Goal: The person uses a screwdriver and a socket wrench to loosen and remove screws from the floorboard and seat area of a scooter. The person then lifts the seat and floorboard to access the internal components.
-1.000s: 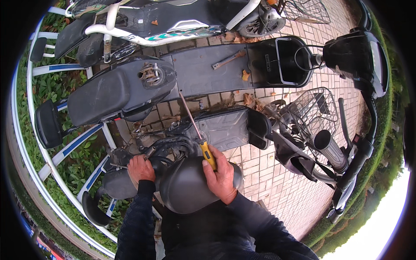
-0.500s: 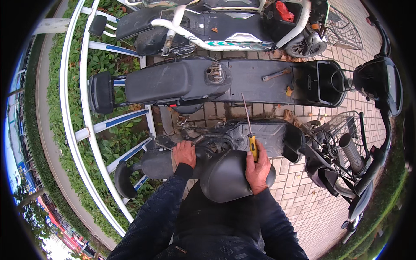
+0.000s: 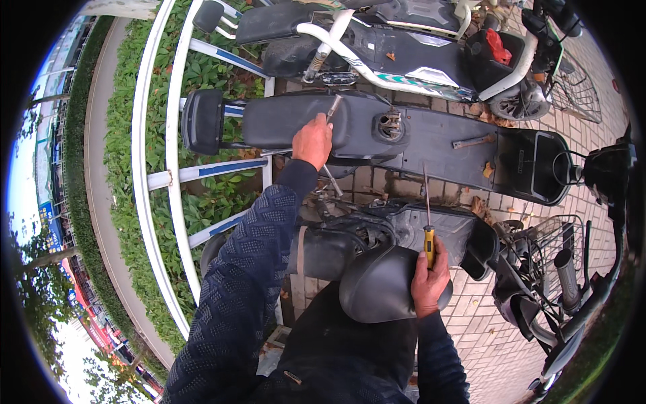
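My left hand is closed round a silver metal wrench above the middle scooter's dark seat; more of its metal shows below the hand. My right hand grips a yellow-handled screwdriver, its long shaft pointing away from me, and sits at a rounded black seat on the near scooter. The middle scooter has exposed rusty metal fittings in front of its seat and a loose metal bar on its footboard.
A white-framed scooter carrying a red bag stands beyond. Wire baskets and handlebars crowd the right. White railing, shrubs and a path lie left. Brick paving is underneath.
My left hand has lifted from the near scooter and moved up over the middle scooter's seat with the wrench. My right hand keeps the screwdriver. The whole view has shifted.
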`<state>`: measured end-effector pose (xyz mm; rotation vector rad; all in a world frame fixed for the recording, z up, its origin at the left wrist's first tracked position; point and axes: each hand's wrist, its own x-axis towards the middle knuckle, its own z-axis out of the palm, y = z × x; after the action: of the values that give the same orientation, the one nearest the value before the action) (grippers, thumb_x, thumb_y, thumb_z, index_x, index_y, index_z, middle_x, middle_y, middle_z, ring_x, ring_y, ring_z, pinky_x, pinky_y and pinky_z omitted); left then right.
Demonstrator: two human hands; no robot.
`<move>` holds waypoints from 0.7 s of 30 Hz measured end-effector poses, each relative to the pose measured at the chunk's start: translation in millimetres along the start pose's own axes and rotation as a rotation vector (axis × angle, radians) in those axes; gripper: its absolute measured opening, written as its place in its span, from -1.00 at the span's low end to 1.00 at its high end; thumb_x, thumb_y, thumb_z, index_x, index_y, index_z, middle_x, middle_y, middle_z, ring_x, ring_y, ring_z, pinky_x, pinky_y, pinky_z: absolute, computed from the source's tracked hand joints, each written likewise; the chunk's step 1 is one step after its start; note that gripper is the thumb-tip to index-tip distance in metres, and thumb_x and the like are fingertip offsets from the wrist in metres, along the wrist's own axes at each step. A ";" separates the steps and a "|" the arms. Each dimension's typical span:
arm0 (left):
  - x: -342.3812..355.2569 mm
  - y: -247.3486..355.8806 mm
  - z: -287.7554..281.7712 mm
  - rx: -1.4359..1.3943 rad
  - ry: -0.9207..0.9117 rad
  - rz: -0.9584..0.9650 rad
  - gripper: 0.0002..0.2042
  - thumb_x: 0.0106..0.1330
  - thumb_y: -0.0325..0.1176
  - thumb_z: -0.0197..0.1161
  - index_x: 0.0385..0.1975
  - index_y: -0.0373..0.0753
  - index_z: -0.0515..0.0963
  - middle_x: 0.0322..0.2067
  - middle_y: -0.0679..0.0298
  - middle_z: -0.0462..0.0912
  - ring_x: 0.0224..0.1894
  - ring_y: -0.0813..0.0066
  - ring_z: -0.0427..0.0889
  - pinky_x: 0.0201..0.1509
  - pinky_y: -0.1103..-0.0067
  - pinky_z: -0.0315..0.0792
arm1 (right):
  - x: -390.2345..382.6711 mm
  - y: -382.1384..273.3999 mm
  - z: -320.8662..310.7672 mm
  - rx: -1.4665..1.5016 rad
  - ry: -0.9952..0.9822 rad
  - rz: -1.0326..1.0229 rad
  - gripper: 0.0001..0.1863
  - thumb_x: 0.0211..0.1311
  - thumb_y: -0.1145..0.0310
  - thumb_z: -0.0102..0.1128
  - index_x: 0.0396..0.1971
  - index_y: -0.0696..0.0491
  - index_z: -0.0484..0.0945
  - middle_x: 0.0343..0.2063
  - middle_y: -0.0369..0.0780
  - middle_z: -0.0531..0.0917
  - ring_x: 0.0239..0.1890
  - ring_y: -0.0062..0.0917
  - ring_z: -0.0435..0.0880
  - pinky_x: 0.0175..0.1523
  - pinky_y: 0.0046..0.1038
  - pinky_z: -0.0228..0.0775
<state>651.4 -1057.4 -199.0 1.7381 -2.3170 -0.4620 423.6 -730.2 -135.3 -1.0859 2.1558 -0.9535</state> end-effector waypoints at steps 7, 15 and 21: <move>66.3 -0.3 50.5 0.337 0.129 0.153 -0.87 0.39 -0.27 0.23 -0.25 -0.17 0.58 -0.09 0.15 0.67 0.13 0.12 0.58 0.17 0.19 0.42 | -0.4 5.1 -0.5 0.048 -0.025 0.060 -0.50 0.41 0.40 0.22 0.30 0.22 0.44 0.00 0.08 0.72 -0.05 -0.08 0.78 0.06 -0.24 0.61; 66.4 -13.6 66.5 0.152 0.264 0.146 -0.76 0.39 -0.26 0.26 -0.03 -0.16 0.57 -0.05 0.20 0.68 0.14 0.11 0.56 0.28 0.22 0.34 | 45.3 6.7 -30.7 1.033 -0.161 0.680 -0.39 0.52 0.29 0.17 0.44 0.22 0.29 0.08 -0.13 0.64 -0.19 -0.59 0.64 -0.05 -0.49 0.53; 67.2 -9.3 66.1 0.152 0.261 0.143 -0.77 0.36 -0.28 0.26 -0.06 -0.18 0.56 -0.02 0.19 0.68 0.17 0.11 0.57 0.33 0.22 0.32 | 157.8 63.2 1.5 0.930 -0.201 0.642 -0.78 0.40 0.35 0.30 -0.15 0.14 0.47 -0.38 -0.23 0.60 -0.36 -0.56 0.63 -0.13 -0.38 0.56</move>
<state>617.6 -1116.1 -265.3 1.5709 -2.3141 -0.0313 312.4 -835.7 -208.8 -0.0248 1.4282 -1.2322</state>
